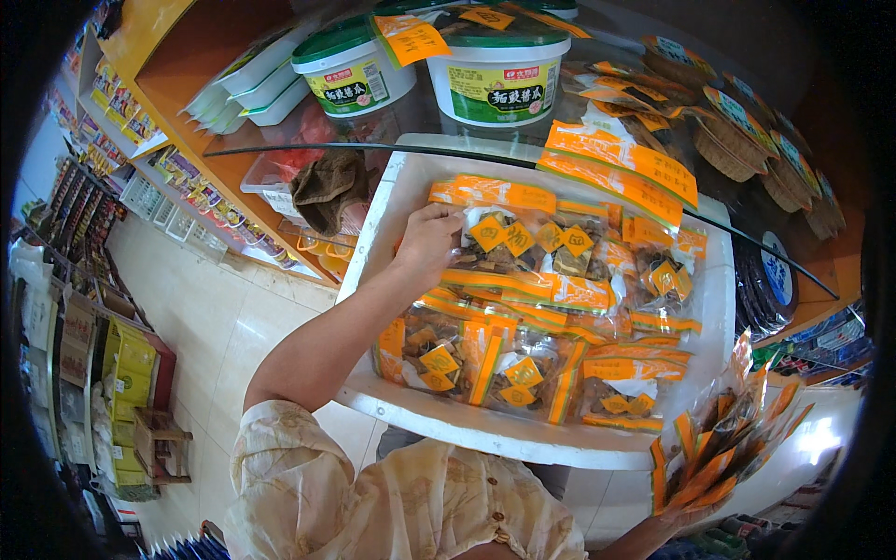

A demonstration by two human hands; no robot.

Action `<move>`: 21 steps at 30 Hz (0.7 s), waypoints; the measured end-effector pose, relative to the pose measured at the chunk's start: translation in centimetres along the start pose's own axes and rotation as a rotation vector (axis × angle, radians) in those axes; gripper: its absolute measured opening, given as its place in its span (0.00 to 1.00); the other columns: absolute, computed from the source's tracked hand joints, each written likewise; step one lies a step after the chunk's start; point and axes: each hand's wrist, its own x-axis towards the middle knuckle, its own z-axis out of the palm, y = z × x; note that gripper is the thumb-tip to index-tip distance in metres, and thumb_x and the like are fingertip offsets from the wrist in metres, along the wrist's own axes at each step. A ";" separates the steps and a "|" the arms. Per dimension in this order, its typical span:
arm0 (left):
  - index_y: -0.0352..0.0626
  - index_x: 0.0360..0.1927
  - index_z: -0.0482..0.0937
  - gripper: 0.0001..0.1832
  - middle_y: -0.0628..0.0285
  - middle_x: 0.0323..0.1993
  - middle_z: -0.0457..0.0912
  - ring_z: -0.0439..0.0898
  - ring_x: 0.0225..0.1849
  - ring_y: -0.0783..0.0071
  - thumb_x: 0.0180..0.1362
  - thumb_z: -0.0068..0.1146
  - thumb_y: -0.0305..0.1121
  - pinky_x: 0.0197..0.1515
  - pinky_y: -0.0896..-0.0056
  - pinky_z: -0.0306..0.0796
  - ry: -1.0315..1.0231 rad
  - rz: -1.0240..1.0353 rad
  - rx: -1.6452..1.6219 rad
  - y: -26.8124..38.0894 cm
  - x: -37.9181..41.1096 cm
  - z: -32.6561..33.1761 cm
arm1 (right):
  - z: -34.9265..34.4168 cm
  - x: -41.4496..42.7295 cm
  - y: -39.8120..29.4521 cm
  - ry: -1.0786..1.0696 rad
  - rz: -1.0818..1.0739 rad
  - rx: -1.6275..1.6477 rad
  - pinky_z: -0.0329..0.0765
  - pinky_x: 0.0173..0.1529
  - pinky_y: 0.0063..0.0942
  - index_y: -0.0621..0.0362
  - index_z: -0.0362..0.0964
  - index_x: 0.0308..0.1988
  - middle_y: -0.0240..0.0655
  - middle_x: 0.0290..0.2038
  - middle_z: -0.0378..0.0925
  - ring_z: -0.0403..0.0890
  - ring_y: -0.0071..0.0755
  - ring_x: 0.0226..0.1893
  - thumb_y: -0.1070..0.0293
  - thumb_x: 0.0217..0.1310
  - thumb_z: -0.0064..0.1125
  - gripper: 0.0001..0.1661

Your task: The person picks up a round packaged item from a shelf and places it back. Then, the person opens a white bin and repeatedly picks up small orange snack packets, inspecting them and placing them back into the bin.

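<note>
A white foam box (pixel 539 441) full of flat clear packets with orange labels stands in front of me, its far end beneath a glass shelf edge. My left hand (pixel 428 241) reaches in at the box's far left, its fingertips pinched at the edge of an orange-labelled packet (pixel 500 238) of dried brown pieces. More such packets (pixel 521 374) lie in rows nearer to me. Outside the box, at the lower right, my right hand (pixel 675 521) holds a fanned bunch of orange-edged packets (pixel 721 441) upright; the packets partly cover its fingers.
Green-lidded white tubs (pixel 498 77), stacked white trays (pixel 269 84) and round woven-looking packs (pixel 731 136) stand on the shelf above. A brown cloth (pixel 329 192) lies left of the box. A wooden stool (pixel 159 448) and stocked shop racks stand at the left.
</note>
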 end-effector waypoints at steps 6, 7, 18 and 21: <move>0.35 0.39 0.66 0.13 0.60 0.32 0.69 0.70 0.32 0.72 0.48 0.50 0.25 0.30 0.75 0.67 0.053 0.262 0.190 -1.0 1.4 -0.2 | 0.4 -0.2 0.2 0.138 -0.058 -0.077 0.57 0.57 0.39 0.55 0.54 0.54 0.38 0.55 0.57 0.58 0.41 0.54 0.54 0.55 0.42 0.29; 0.36 0.40 0.66 0.16 0.58 0.34 0.69 0.70 0.34 0.70 0.46 0.52 0.24 0.33 0.73 0.67 0.056 0.330 0.325 -1.1 1.5 -0.3 | 0.5 -0.1 0.3 0.158 -0.063 -0.092 0.58 0.57 0.39 0.55 0.54 0.54 0.38 0.55 0.57 0.59 0.41 0.54 0.54 0.55 0.42 0.29; 0.40 0.37 0.74 0.15 0.54 0.38 0.68 0.64 0.42 0.55 0.43 0.54 0.30 0.48 0.62 0.59 -0.188 0.912 1.356 -1.4 -1.1 0.5 | 0.7 -0.5 0.4 0.349 -0.152 -0.242 0.58 0.56 0.38 0.56 0.54 0.54 0.38 0.54 0.58 0.60 0.41 0.53 0.53 0.55 0.41 0.29; 0.39 0.35 0.74 0.13 0.54 0.37 0.69 0.65 0.41 0.55 0.42 0.54 0.28 0.46 0.61 0.60 -0.086 1.009 1.238 -1.0 -1.2 0.5 | -0.1 -1.2 0.5 0.436 -0.173 -0.350 0.59 0.56 0.38 0.56 0.54 0.54 0.38 0.54 0.58 0.60 0.41 0.53 0.53 0.55 0.41 0.29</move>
